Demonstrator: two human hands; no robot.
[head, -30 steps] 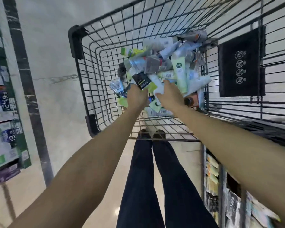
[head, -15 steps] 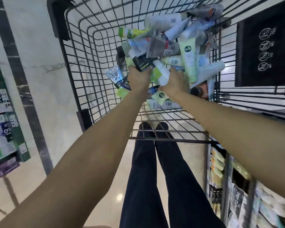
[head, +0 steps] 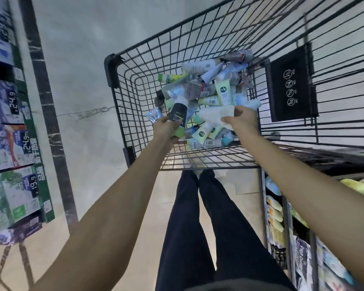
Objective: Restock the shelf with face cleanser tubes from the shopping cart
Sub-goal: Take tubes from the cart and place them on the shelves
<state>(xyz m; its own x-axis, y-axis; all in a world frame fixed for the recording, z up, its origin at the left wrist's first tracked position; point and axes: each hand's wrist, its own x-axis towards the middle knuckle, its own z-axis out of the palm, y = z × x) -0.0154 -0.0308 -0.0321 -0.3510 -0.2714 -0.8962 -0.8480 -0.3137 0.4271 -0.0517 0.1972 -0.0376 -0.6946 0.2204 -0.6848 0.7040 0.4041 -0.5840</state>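
Note:
A black wire shopping cart [head: 122, 106] holds a heap of face cleanser tubes [head: 206, 89] in white, green, grey and blue. My left hand [head: 166, 129] grips a black tube [head: 178, 113] with a light green tube under it, lifted just above the heap's near left side. My right hand [head: 242, 120] holds a white tube [head: 215, 114] that lies sideways over the pile. Both arms reach forward into the cart.
A store shelf [head: 282, 223] with yellow and white packs stands at the lower right under my right arm. Boxed goods with price tags [head: 11, 143] fill the left edge. A black sign panel [head: 292, 85] hangs on the cart's right wall. My legs stand on a pale tiled floor.
Both hands have risen out of the heap with tubes in them. The white tube now lies across my right hand's fingers. The view has tilted, showing more floor and the left shelf.

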